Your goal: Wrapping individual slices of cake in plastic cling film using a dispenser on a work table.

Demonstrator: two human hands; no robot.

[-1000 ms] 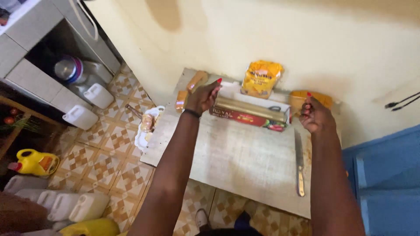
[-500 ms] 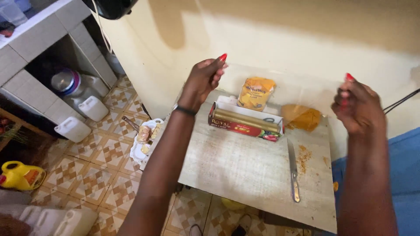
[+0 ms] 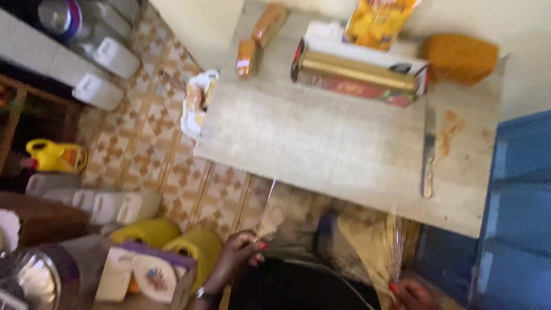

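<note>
Head view, tilted and blurred, looks down on a pale, scuffed desk (image 3: 321, 143) pushed against a cream wall, with a patterned brown-and-white tiled floor (image 3: 166, 149) showing at its 9 o'clock side and a blue surface (image 3: 516, 189) at 3 o'clock. On the desk's far edge, toward 12 o'clock, lies a long open red box with a gold roll of wrap (image 3: 359, 72) inside it; just behind it leans a yellow packet (image 3: 379, 20), and at about 2 o'clock sits an orange lump in a clear bag (image 3: 459, 57). Two small wrapped loaves (image 3: 258, 37) lie near 11 o'clock, and a knife (image 3: 427, 155) rests along the desk's 3 o'clock side beside orange crumbs. A white plate (image 3: 195, 103) with food hangs at the desk's 9 o'clock edge. White jerrycans (image 3: 97, 92) and a yellow jug (image 3: 54, 156) stand on the floor further toward 9 o'clock. Down at 6 o'clock, well clear of the desk, a sheet of clear film (image 3: 344, 247) is stretched between the person's hands: it is see-through, wrinkled, catching streaks of light, with floor and shoes dim behind it. The left hand (image 3: 241, 252) pinches one edge with red-nailed fingers; the right hand (image 3: 410, 293), partly cut off by the frame, is closed on the other edge.
</note>
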